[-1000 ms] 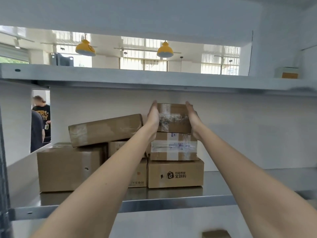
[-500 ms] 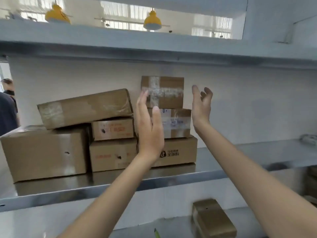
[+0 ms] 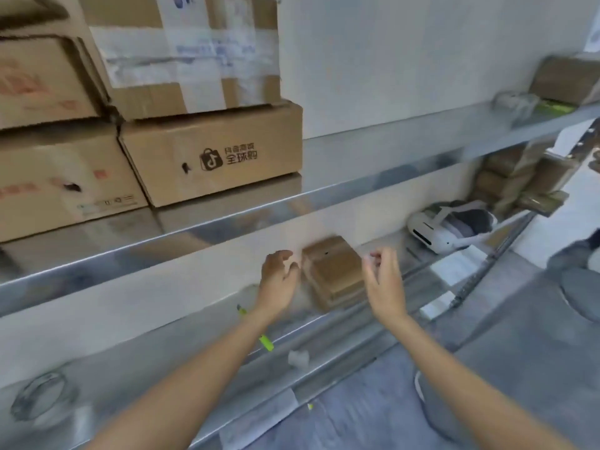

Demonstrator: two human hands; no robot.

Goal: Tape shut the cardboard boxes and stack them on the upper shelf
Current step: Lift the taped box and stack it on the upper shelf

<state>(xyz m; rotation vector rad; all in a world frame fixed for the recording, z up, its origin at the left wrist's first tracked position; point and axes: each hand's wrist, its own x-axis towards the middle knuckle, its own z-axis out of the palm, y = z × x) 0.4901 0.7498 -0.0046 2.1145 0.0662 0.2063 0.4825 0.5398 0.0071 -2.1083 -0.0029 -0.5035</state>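
Small box [image 3: 332,271] on counter [image 3: 181,349], below shelf [image 3: 373,157]. Left hand [image 3: 279,280], right hand [image 3: 383,280] flank it, fingers spread, empty. Grip both sides squarely; check flaps, tape roll [image 3: 40,396] far left.

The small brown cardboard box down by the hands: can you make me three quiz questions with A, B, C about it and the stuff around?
1. Where is the small brown cardboard box?
A. lower metal shelf
B. floor
C. upper shelf

2. What colour is the marker pen?
A. red
B. yellow-green
C. black

3. What are the hands doing?
A. gripping the box
B. open beside it
C. holding tape

Answers: 1 A, it sits on the lower metal shelf. 2 B, it looks bright yellow-green. 3 B, the left hand and right hand flank the box with spread fingers.
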